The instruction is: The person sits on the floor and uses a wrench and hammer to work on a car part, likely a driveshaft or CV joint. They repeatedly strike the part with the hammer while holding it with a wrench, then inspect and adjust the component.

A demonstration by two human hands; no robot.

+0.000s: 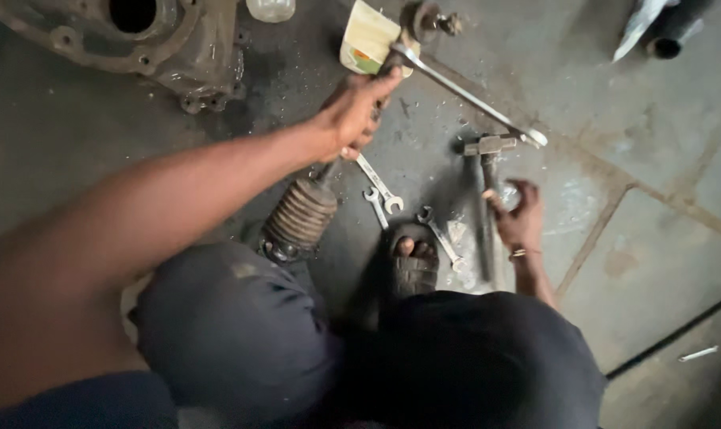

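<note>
Left hand (352,119) fingers clamped on steering rod (340,151), long spanner (467,95) seated at its end; right hand (519,218) fingers loosely curled, empty, beside hammer (487,171); joint not yet off.

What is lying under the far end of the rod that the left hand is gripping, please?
A small cream carton lies on the floor under the rod, beside a long spanner. The left hand hides the rod's middle, so what lies beneath there cannot be seen.
</note>
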